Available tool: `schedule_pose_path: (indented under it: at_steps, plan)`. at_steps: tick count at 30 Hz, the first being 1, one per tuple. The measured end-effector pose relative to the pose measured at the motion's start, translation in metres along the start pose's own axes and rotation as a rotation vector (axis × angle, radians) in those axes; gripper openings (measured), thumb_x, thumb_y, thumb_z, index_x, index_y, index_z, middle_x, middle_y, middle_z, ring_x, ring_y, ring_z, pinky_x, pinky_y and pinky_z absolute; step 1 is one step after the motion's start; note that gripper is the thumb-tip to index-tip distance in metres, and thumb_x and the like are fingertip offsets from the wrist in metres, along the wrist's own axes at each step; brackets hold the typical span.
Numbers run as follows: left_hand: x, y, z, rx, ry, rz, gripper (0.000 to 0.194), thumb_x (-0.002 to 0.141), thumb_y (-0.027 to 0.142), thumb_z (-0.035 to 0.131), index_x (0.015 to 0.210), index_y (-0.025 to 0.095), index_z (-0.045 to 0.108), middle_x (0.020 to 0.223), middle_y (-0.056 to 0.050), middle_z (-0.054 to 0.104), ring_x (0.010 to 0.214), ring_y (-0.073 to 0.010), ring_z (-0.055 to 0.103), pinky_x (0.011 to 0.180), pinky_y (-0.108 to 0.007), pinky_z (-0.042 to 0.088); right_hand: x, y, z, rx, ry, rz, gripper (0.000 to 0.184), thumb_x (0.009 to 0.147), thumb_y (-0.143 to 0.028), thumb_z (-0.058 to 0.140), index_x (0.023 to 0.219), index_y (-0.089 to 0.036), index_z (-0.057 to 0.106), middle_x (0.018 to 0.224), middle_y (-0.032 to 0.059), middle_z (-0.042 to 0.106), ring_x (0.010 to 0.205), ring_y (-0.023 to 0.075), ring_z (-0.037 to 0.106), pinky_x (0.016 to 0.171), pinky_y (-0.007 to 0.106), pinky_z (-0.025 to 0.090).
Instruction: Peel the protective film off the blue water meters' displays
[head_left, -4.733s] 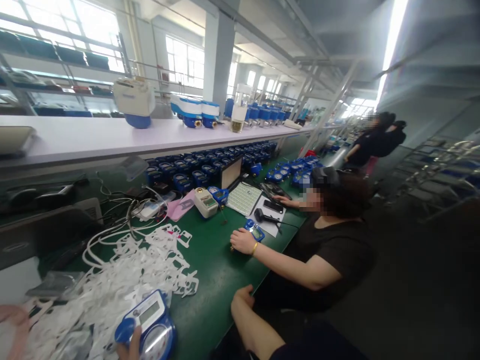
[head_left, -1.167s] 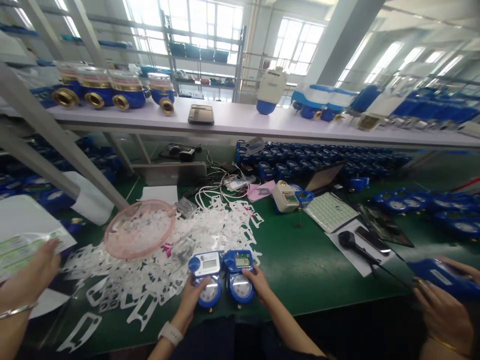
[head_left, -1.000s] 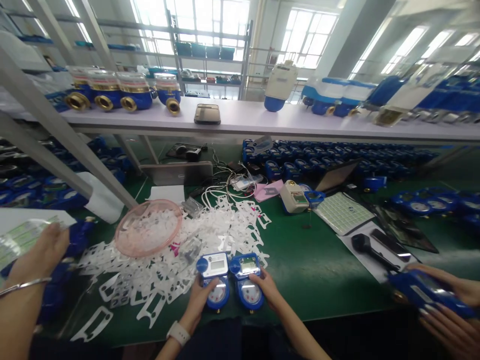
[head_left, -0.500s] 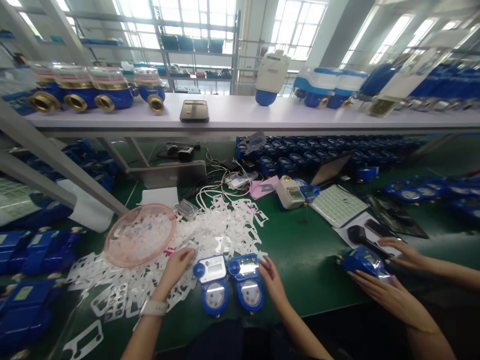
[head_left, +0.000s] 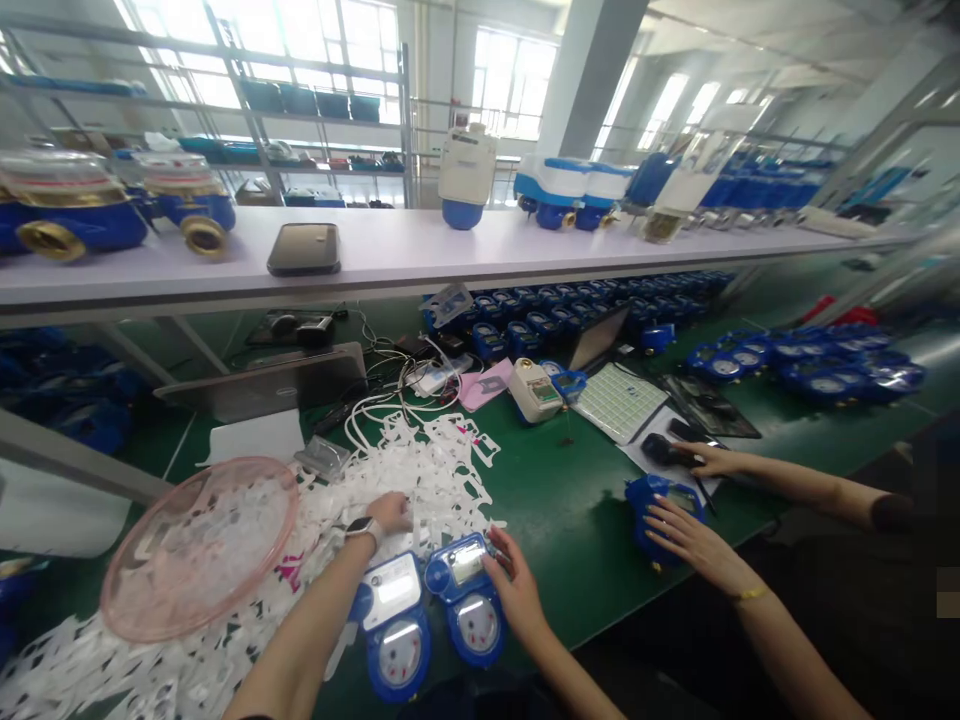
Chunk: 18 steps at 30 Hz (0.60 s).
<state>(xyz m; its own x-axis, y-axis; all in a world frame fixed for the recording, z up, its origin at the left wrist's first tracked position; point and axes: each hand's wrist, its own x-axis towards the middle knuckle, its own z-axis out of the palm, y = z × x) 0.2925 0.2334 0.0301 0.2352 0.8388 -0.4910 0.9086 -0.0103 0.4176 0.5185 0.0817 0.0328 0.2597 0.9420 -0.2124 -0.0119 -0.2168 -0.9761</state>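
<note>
Two blue water meters lie side by side in front of me, each with a display window and a round dial. The left meter is nearer; the right meter is slightly farther back. My left hand, with a watch on its wrist, reaches past the left meter into a pile of white cut-out pieces. Its fingers are curled down, and whatever they hold is hidden. At the right edge of the right meter rests my right hand, fingers apart and touching the casing.
A pink round tray of translucent pieces stands left. On the right, a co-worker's hand rests on another blue meter; their other hand touches a dark device. Laptop, cables and a beige unit sit behind, below a white shelf.
My view has swung right. My left hand has moved from beside the left meter deeper into the white pieces. The co-worker's blue meter now rests on the table, one hand toward the dark device.
</note>
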Motion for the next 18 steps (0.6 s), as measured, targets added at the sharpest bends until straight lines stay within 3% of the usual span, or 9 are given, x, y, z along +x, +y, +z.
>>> schedule_pose_path:
  at_steps: [3,6,9,12,15,16,18]
  plan:
    - [-0.004,-0.004,-0.012,-0.057,0.042,0.000,0.016,0.066,0.030,0.066,0.070,0.015,0.062,0.073,-0.004,0.064,0.076,-0.0200,0.059,0.068,-0.029,0.041,0.006,-0.005,-0.001,0.020,-0.010,0.011,0.050,0.073,-0.039,0.066,0.118,-0.021,0.056,0.124,0.0118,0.058,0.118,0.0277,0.051,0.101,0.043,0.041]
    - [-0.020,-0.004,-0.035,-0.136,0.133,0.051,0.023,0.074,0.036,0.053,0.068,0.017,0.064,0.074,-0.006,0.066,0.079,-0.0222,0.060,0.069,-0.028,0.038,0.017,-0.021,0.005,0.001,-0.031,-0.027,0.048,0.073,-0.038,0.065,0.117,-0.021,0.057,0.124,0.0111,0.058,0.118,0.0270,0.051,0.101,0.044,0.040]
    - [-0.049,0.004,-0.061,-0.238,0.205,0.129,0.035,0.080,0.043,0.042,0.071,0.017,0.064,0.078,-0.008,0.067,0.080,-0.0229,0.060,0.072,-0.029,0.040,0.028,-0.047,0.020,-0.055,-0.089,-0.129,0.045,0.075,-0.035,0.063,0.118,-0.022,0.055,0.125,0.0105,0.055,0.119,0.0256,0.049,0.101,0.044,0.039]
    - [-0.086,0.021,-0.077,-0.367,0.185,0.216,0.045,0.083,0.051,0.037,0.070,0.017,0.062,0.072,-0.006,0.066,0.074,-0.0203,0.060,0.071,-0.028,0.044,0.035,-0.079,0.038,-0.055,-0.228,-0.213,0.053,0.074,-0.033,0.065,0.123,-0.023,0.051,0.122,0.0095,0.056,0.110,0.0229,0.054,0.093,0.040,0.046]
    - [-0.124,0.038,-0.078,-0.570,0.082,0.285,0.043,0.081,0.053,0.043,0.082,0.016,0.064,0.072,-0.004,0.065,0.073,-0.0202,0.060,0.071,-0.030,0.047,0.029,-0.105,0.051,-0.029,-0.388,-0.255,0.051,0.077,-0.031,0.060,0.125,-0.021,0.048,0.088,0.0024,0.060,0.074,0.0146,0.059,0.065,0.028,0.050]
    - [-0.136,0.043,-0.074,-0.631,0.093,0.278,0.042,0.080,0.052,0.046,0.094,0.016,0.063,0.077,-0.005,0.066,0.077,-0.0212,0.061,0.074,-0.032,0.047,0.024,-0.111,0.052,-0.043,-0.416,-0.281,0.046,0.078,-0.029,0.057,0.123,-0.020,0.049,0.074,-0.0019,0.056,0.063,0.0119,0.054,0.058,0.025,0.046]
    - [-0.156,0.053,-0.060,-0.668,0.222,0.231,0.051,0.076,0.049,0.055,0.116,0.018,0.056,0.099,-0.009,0.066,0.095,-0.0252,0.060,0.087,-0.038,0.046,0.011,-0.119,0.052,-0.119,-0.419,-0.348,0.038,0.079,-0.023,0.053,0.116,-0.020,0.053,0.059,-0.0073,0.044,0.051,0.0089,0.045,0.051,0.021,0.040]
